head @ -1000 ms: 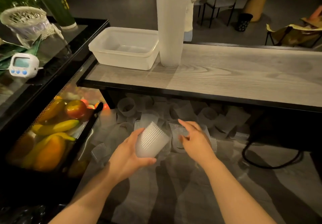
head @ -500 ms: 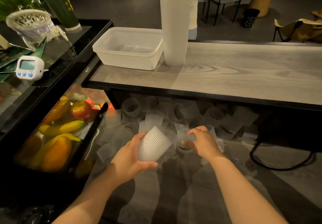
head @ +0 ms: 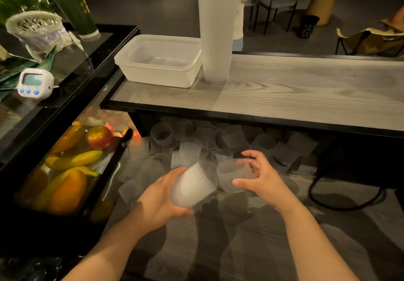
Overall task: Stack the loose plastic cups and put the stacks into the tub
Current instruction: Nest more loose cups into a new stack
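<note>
Translucent white ribbed cups (head: 192, 184), white tub (head: 157, 61), grey wood-grain shelf (head: 284, 92).

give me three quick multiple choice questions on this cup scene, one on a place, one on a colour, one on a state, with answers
1. Where does the tall cup stack stand?
A. inside the tub
B. on the wooden counter, right of the tub
C. on the floor

2. What colour are the timer's buttons?
A. blue
B. red
C. black

3. What is the left hand doing?
A. resting flat
B. pressing the timer
C. gripping a ribbed cup

Answers: 1 B, the stack stands beside the tub. 2 A, the timer shows blue buttons. 3 C, fingers curl round the ribbed cup.
</note>
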`<move>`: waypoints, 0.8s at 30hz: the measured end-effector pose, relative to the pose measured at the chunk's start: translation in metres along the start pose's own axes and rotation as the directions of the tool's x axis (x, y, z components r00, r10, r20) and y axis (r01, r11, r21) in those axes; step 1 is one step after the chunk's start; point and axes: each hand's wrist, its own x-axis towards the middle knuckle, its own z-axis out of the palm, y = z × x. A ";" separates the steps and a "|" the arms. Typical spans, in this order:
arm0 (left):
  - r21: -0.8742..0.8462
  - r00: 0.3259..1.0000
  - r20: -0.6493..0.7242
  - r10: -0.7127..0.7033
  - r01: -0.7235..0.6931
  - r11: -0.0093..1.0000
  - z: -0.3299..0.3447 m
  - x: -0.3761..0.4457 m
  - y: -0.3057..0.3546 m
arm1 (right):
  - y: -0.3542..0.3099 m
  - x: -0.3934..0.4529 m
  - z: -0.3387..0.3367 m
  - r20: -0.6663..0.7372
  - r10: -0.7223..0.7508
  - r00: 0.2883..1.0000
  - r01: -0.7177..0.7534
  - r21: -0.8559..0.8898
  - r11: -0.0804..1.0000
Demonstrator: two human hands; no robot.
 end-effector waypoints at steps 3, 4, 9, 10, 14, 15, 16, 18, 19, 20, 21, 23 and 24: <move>0.019 0.999 -0.009 0.037 -0.037 0.999 -0.001 -0.002 0.004 | -0.017 -0.003 -0.002 0.113 -0.014 0.994 0.012 0.019 1.000; 0.029 0.999 -0.016 0.046 -0.046 0.999 -0.001 -0.004 0.006 | -0.021 -0.004 -0.002 0.150 -0.023 0.988 0.022 0.007 1.000; 0.086 0.995 -0.026 0.101 -0.099 0.991 -0.004 -0.009 0.015 | -0.038 -0.003 0.002 0.278 -0.081 0.957 0.091 -0.025 0.995; 0.082 0.995 -0.019 0.103 -0.101 0.991 -0.005 -0.009 0.017 | -0.040 -0.003 0.004 0.286 -0.085 0.954 0.096 -0.026 0.995; 0.093 0.994 -0.001 0.106 -0.106 0.990 -0.007 -0.009 0.022 | -0.043 -0.002 0.016 0.321 -0.089 0.943 0.119 -0.072 0.990; 0.107 0.994 0.000 0.108 -0.108 0.988 -0.006 -0.008 0.023 | -0.042 -0.001 0.019 0.326 -0.090 0.941 0.122 -0.078 0.989; 0.119 0.994 0.001 0.111 -0.110 0.987 -0.006 -0.008 0.024 | -0.041 -0.001 0.022 0.330 -0.090 0.940 0.122 -0.079 0.989; 0.142 0.994 0.011 0.111 -0.112 0.984 -0.004 -0.007 0.025 | -0.037 0.000 0.027 0.336 -0.084 0.938 0.114 -0.071 0.991; 0.147 0.994 0.018 0.108 -0.109 0.983 -0.003 -0.007 0.025 | -0.036 -0.001 0.029 0.332 -0.086 0.939 0.111 -0.056 0.992; 0.144 0.995 0.022 0.101 -0.104 0.984 -0.002 -0.006 0.026 | -0.033 -0.002 0.032 0.329 -0.098 0.939 0.115 -0.030 0.993; 0.140 0.995 0.022 0.094 -0.096 0.985 0.000 -0.004 0.027 | -0.031 -0.003 0.036 0.329 -0.114 0.937 0.120 0.002 0.993; 0.148 0.996 0.020 0.084 -0.086 0.985 0.003 0.000 0.029 | -0.027 -0.005 0.047 0.317 -0.132 0.939 0.121 0.052 0.991; 0.157 0.997 0.017 0.080 -0.082 0.984 0.005 0.002 0.031 | -0.023 -0.004 0.053 0.297 -0.133 0.946 0.118 0.069 0.991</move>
